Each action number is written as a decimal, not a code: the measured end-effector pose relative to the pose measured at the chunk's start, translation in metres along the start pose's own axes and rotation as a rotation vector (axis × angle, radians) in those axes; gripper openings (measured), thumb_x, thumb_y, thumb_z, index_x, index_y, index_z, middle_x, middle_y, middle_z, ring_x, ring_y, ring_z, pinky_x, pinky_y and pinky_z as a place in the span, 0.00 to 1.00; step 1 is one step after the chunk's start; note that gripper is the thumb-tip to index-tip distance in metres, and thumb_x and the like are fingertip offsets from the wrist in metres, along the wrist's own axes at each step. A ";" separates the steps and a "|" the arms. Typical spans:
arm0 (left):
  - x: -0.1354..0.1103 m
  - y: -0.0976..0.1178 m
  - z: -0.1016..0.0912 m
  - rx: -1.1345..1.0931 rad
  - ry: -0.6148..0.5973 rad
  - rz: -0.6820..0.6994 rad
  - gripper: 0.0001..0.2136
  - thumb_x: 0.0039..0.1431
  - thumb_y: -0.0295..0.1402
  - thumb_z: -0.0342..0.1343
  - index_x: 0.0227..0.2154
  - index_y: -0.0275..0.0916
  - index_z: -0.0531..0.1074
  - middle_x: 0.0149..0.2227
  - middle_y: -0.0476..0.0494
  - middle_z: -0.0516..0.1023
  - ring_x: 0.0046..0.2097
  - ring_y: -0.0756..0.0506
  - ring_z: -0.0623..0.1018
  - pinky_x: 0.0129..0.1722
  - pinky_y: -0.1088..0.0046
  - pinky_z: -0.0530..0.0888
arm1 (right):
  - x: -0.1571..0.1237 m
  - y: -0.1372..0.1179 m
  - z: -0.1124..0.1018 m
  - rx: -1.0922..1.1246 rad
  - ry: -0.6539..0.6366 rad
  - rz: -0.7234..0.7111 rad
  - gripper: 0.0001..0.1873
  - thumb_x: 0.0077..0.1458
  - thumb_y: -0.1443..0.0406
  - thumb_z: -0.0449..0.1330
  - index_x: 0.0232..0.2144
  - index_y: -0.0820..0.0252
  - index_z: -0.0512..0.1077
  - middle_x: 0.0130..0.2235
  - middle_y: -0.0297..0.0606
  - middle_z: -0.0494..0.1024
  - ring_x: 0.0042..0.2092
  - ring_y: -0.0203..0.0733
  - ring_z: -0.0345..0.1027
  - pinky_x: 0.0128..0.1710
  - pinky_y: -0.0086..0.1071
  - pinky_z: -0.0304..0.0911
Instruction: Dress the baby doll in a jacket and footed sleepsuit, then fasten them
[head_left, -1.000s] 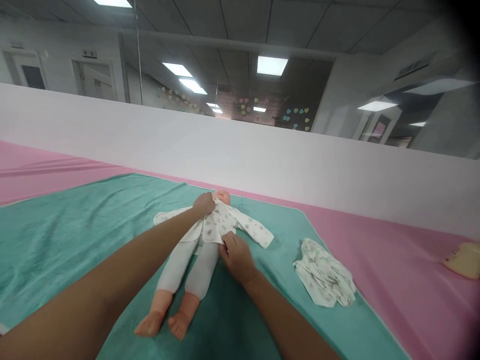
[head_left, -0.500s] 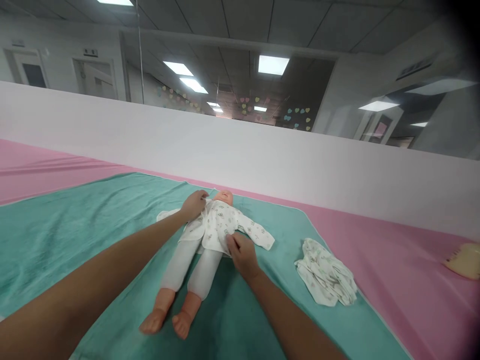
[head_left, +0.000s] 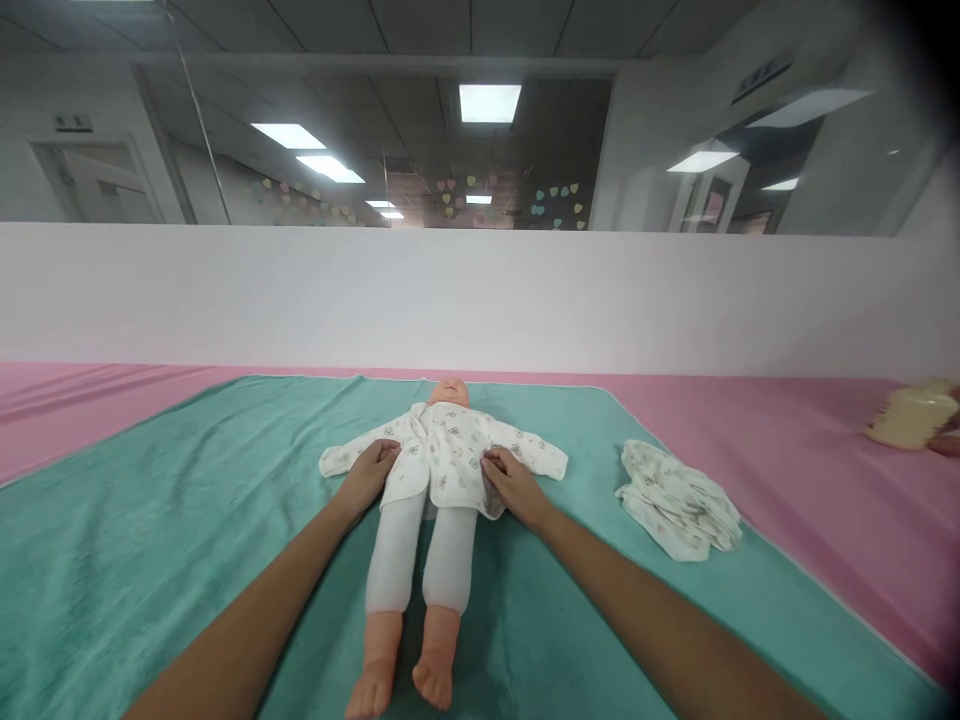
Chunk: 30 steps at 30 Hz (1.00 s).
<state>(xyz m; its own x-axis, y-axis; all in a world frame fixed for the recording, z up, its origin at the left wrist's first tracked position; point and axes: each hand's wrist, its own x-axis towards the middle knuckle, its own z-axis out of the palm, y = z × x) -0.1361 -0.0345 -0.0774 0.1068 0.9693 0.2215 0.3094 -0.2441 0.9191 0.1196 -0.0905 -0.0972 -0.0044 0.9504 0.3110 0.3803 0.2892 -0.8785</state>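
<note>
A baby doll [head_left: 450,392] lies on its back on a green towel [head_left: 187,520], head away from me and bare feet towards me. It wears a white printed baby shirt [head_left: 454,455], whose front edges part below the chest, and white leggings [head_left: 394,555]. Both sleeves stretch out sideways. With closed fingers, my left hand [head_left: 369,472] holds the shirt's left side below the sleeve. Opposite it, my right hand [head_left: 517,484] pinches the right side of the shirt near the hem. The fingertips are partly hidden in the cloth.
A crumpled white printed cloth [head_left: 679,500] lies on the towel to the right. Pink sheeting [head_left: 810,480] surrounds the towel. At the far right is a pale yellow object [head_left: 911,415], partly out of view. A white wall [head_left: 480,300] with glass above stands behind.
My left hand has come down from the doll's shoulder to the shirt's side. The left sleeve now lies in full view. My view has levelled, and the right hand stays at the shirt's side.
</note>
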 end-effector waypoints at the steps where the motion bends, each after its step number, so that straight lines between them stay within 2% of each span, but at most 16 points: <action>1: -0.001 0.003 -0.001 -0.049 -0.007 -0.002 0.17 0.50 0.44 0.52 0.37 0.36 0.68 0.23 0.51 0.68 0.24 0.50 0.68 0.23 0.76 0.63 | 0.000 0.001 0.000 0.040 -0.019 0.005 0.17 0.54 0.52 0.52 0.39 0.56 0.67 0.39 0.36 0.73 0.42 0.40 0.66 0.42 0.34 0.59; 4: -0.007 0.016 -0.006 -0.194 -0.023 0.039 0.15 0.50 0.40 0.52 0.38 0.36 0.67 0.17 0.56 0.60 0.20 0.54 0.61 0.20 0.78 0.59 | 0.001 0.005 0.002 0.145 -0.053 0.000 0.20 0.53 0.52 0.54 0.42 0.57 0.65 0.42 0.38 0.72 0.45 0.41 0.65 0.45 0.35 0.59; 7: -0.013 0.028 -0.011 -0.223 -0.001 0.077 0.15 0.51 0.39 0.51 0.40 0.37 0.67 0.17 0.56 0.59 0.20 0.54 0.61 0.21 0.78 0.61 | 0.002 0.006 0.003 0.154 -0.046 -0.008 0.20 0.52 0.52 0.54 0.42 0.58 0.65 0.43 0.40 0.72 0.46 0.42 0.65 0.46 0.37 0.59; 10: -0.016 0.026 -0.009 -0.060 0.006 0.060 0.18 0.51 0.44 0.51 0.41 0.37 0.68 0.20 0.53 0.64 0.23 0.52 0.65 0.23 0.76 0.64 | 0.000 0.003 0.003 0.113 -0.044 -0.011 0.19 0.53 0.52 0.53 0.42 0.58 0.65 0.43 0.40 0.72 0.45 0.42 0.65 0.46 0.38 0.58; 13: -0.011 0.018 -0.001 0.136 0.045 0.119 0.20 0.51 0.47 0.50 0.41 0.38 0.70 0.30 0.47 0.72 0.34 0.48 0.71 0.35 0.73 0.68 | -0.001 -0.001 0.002 0.078 -0.037 -0.020 0.19 0.54 0.52 0.52 0.41 0.58 0.65 0.42 0.39 0.72 0.44 0.43 0.65 0.45 0.37 0.59; 16: 0.003 0.021 0.008 0.265 0.123 0.202 0.19 0.54 0.47 0.47 0.39 0.38 0.71 0.39 0.44 0.73 0.42 0.45 0.71 0.44 0.71 0.65 | -0.002 -0.003 0.002 0.047 -0.033 -0.035 0.18 0.54 0.51 0.51 0.40 0.57 0.66 0.42 0.39 0.72 0.44 0.42 0.66 0.44 0.37 0.59; 20: 0.031 0.036 0.020 0.379 0.135 0.086 0.19 0.53 0.50 0.45 0.35 0.39 0.69 0.34 0.45 0.74 0.36 0.45 0.72 0.35 0.71 0.65 | -0.002 -0.004 0.001 0.035 -0.038 -0.036 0.18 0.55 0.51 0.51 0.40 0.58 0.66 0.42 0.38 0.72 0.43 0.42 0.66 0.43 0.36 0.60; 24: 0.054 0.042 0.028 0.485 0.138 0.006 0.10 0.51 0.41 0.48 0.26 0.39 0.65 0.27 0.45 0.72 0.29 0.45 0.70 0.27 0.73 0.61 | -0.002 -0.004 0.002 0.033 -0.035 -0.043 0.17 0.56 0.52 0.50 0.39 0.58 0.65 0.41 0.38 0.72 0.43 0.41 0.66 0.43 0.35 0.59; 27: 0.061 0.045 0.032 0.478 0.159 0.084 0.07 0.50 0.36 0.47 0.22 0.40 0.63 0.23 0.48 0.69 0.28 0.47 0.68 0.27 0.74 0.60 | -0.002 -0.003 0.002 0.014 -0.021 -0.027 0.17 0.56 0.52 0.49 0.39 0.58 0.65 0.40 0.38 0.72 0.42 0.41 0.66 0.42 0.34 0.59; 30: 0.060 0.057 0.039 0.375 0.149 0.217 0.09 0.52 0.38 0.46 0.22 0.39 0.63 0.22 0.50 0.67 0.27 0.49 0.66 0.27 0.75 0.60 | 0.000 -0.002 0.003 0.005 -0.016 -0.032 0.17 0.56 0.52 0.50 0.38 0.58 0.65 0.38 0.36 0.72 0.40 0.40 0.66 0.39 0.33 0.59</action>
<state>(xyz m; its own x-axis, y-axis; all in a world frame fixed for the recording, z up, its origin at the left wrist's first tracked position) -0.0751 0.0088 -0.0249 0.0785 0.8816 0.4654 0.6187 -0.4092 0.6707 0.1158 -0.0909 -0.0971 -0.0310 0.9423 0.3334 0.3755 0.3201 -0.8698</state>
